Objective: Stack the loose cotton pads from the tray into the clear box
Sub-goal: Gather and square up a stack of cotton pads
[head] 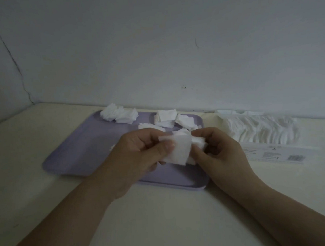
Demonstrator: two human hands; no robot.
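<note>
Just below the middle of the frame, both hands are meeting over the near part of the lilac tray [71, 157], and between them they are holding a small bunch of cotton pads [180, 150]. The left hand [139, 154] is pinching the front pad flat between thumb and forefinger; the right hand [221, 151] is curling its fingers round the thicker part of the bunch, which is bulging out on its side. Neither hand is free or spread — each is closing on the same bunch.

Right of centre, the clear box [260, 132] is lying on the bench [163, 217], just beside the tray's right edge. Its long axis is running left to right across the picture, and a wavy row of white pads is already showing through its wall. From the held bunch the box lies to the right and a little farther back, so the right hand is the nearer one — by my reading, it is the natural hand to carry the bunch across, once the edges are squared up.

Along the upper edge of the tray, several loose piles [120, 115] are waiting, well apart from the hands, so the task looks to be partway done.
</note>
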